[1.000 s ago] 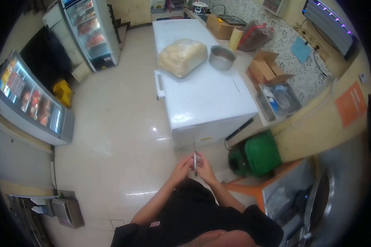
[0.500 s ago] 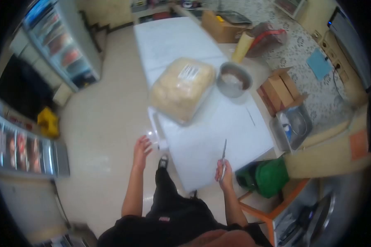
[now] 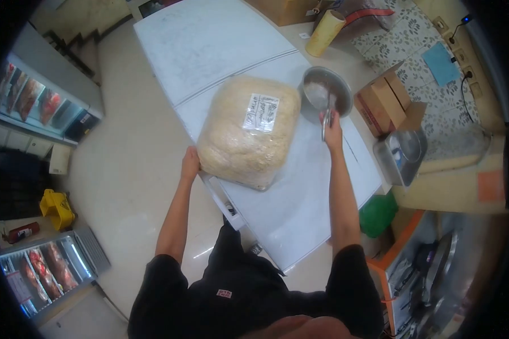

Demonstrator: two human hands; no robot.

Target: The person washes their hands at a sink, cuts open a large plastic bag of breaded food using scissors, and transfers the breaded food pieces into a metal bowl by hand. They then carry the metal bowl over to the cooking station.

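A large, labelled clear bag (image 3: 237,141) is set on a white surface (image 3: 283,226), its near-left edge touched by the left hand (image 3: 190,164), whose grip cannot be told. A metal tool (image 3: 324,133) is clamped in the right hand (image 3: 333,129), at a round pot (image 3: 309,107).

I can't read the handwriting on the label (image 3: 261,113) of the plastic-wrapped bag (image 3: 237,152); it's too small. At the bag's near left corner, the left hand (image 3: 191,163) has its fingertips hidden from me. Right of the bag, I can't make out whether the metal tool (image 3: 325,129) in the right hand (image 3: 333,130) is a knife or scissors, nor whether its tip touches the metal pot (image 3: 344,93); the pot's pale contents are unclear. Beyond the bag, the top edge crops a cardboard box (image 3: 285,12). To the bag's near right, the white chest freezer (image 3: 209,42) hides part of a green bin (image 3: 379,214).
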